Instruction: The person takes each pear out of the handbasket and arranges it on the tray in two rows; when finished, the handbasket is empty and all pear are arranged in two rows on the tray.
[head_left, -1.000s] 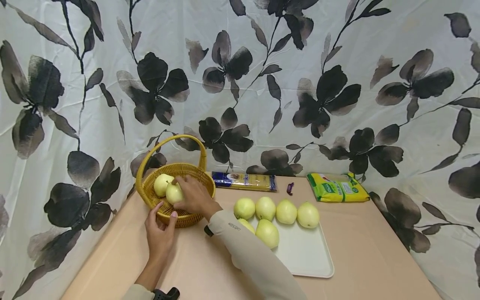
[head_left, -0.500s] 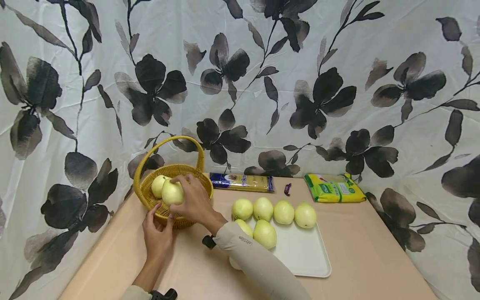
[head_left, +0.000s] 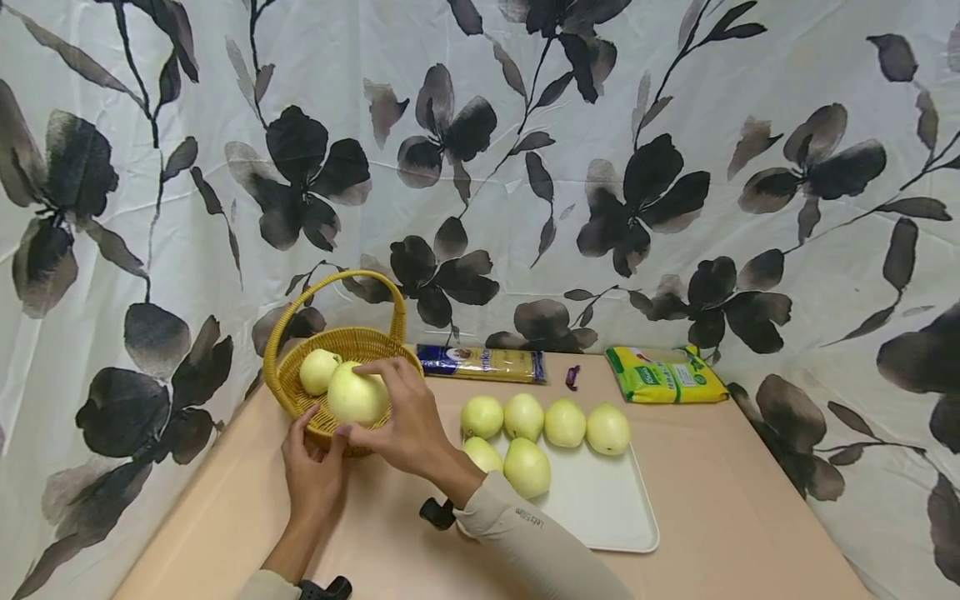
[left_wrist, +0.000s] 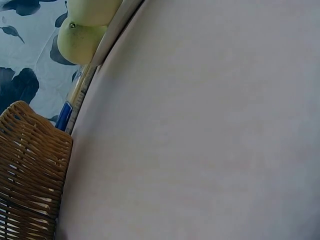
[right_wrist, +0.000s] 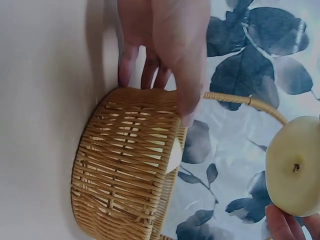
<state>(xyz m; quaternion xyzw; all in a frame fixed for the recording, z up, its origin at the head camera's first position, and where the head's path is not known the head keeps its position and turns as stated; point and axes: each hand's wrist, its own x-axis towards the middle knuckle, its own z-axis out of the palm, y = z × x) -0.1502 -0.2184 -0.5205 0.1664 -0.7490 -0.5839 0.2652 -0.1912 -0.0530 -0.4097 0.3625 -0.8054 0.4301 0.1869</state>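
Observation:
My right hand [head_left: 412, 425] holds a round, pale yellow-green pear [head_left: 352, 396] above the near side of a yellow wicker basket [head_left: 405, 321]. In the right wrist view, fingertips [right_wrist: 281, 222] support that pear [right_wrist: 295, 165], its blossom end showing, apart from the basket's rim. Another pear [head_left: 318, 371] lies inside the basket at the left. My left hand [head_left: 311, 475] grips the near rim, its thumb and fingers on either side of the wicker wall [right_wrist: 120, 160]. The left wrist view catches only the basket's side [left_wrist: 32, 175], without the hand.
Several pears [head_left: 564, 423] sit on a white tray [head_left: 615, 517] to the right, one mostly hidden behind the right sleeve [head_left: 540, 533]. Along the back lie a blue-and-yellow packet [head_left: 487, 364], a small purple-wrapped sweet [head_left: 572, 377] and a green-and-yellow packet [head_left: 667, 377].
The right hand has lifted the pear up from inside the basket and drawn it slightly toward me. The left hand has stayed on the rim, and the other pear still lies inside.

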